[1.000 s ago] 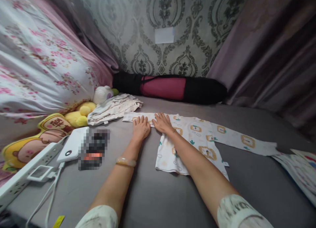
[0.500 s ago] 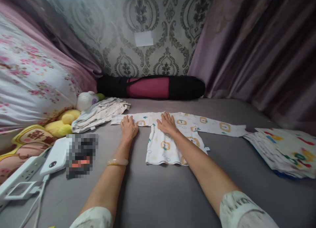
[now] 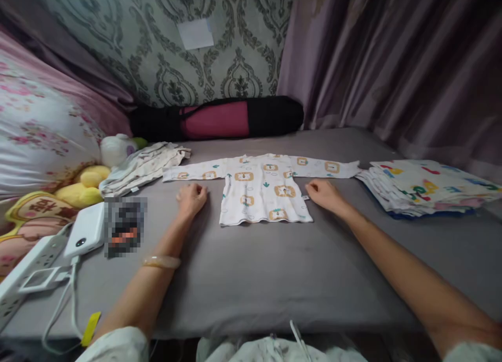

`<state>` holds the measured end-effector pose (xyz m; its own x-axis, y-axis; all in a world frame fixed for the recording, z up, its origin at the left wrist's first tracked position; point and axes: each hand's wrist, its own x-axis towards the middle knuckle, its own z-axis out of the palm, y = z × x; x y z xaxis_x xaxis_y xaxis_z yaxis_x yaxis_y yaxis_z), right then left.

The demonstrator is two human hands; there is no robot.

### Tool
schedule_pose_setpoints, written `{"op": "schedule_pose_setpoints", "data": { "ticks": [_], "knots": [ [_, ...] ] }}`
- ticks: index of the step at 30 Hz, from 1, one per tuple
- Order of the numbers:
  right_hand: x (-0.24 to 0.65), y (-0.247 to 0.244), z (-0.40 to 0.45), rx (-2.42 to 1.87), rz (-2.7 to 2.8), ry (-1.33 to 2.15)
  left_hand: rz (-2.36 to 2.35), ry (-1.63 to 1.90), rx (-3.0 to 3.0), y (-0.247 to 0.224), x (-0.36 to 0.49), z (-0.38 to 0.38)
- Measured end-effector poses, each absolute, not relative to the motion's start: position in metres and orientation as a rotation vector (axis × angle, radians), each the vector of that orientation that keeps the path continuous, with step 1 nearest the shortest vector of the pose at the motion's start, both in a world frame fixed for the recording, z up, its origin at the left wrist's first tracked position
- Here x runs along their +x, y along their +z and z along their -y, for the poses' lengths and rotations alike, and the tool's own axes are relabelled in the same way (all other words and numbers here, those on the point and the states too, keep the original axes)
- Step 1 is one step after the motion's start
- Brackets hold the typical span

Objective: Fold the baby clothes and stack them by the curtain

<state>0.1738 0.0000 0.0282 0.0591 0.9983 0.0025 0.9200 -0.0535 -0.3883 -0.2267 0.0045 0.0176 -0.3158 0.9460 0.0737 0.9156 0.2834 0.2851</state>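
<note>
A small white long-sleeved shirt [image 3: 257, 187] with yellow-brown lion faces and green leaves lies flat on the grey sheet, both sleeves stretched out sideways. My left hand [image 3: 192, 199] is curled closed just below the left sleeve, apart from the fabric, with nothing seen in it. Beside the shirt's right side, under the right sleeve, my right hand [image 3: 324, 194] is also closed, close to a small white label at the side seam. No cloth shows between its fingers.
A stack of folded clothes [image 3: 427, 187] stands at the right, close to the sleeve end. To the left lie a crumpled light garment [image 3: 147, 166], plush toys [image 3: 84, 187], a white power bank [image 3: 84, 231] and a power strip [image 3: 29, 262]. A black and pink bag [image 3: 215, 120] runs along the wall.
Both hands have come off the shirt, where they lay flat, and have curled closed. My right hand has moved right, past the shirt's side. The camera view has shifted.
</note>
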Motion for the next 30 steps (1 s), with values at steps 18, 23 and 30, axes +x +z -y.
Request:
{"op": "schedule_pose_setpoints", "data": {
  "ticks": [18, 23, 30],
  "knots": [
    [0.148, 0.025, 0.069, -2.136, 2.038, 0.331, -2.055, 0.521, 1.742, 0.024, -0.177, 0.057],
    [0.160, 0.024, 0.066, -2.063, 2.040, 0.410, -1.959, 0.671, 1.567, 0.027, -0.190, 0.059],
    [0.166, 0.033, 0.064, -2.144, 2.218, 0.352, -1.972, 0.466, 1.791, 0.030, -0.204, 0.061]
  ]
}}
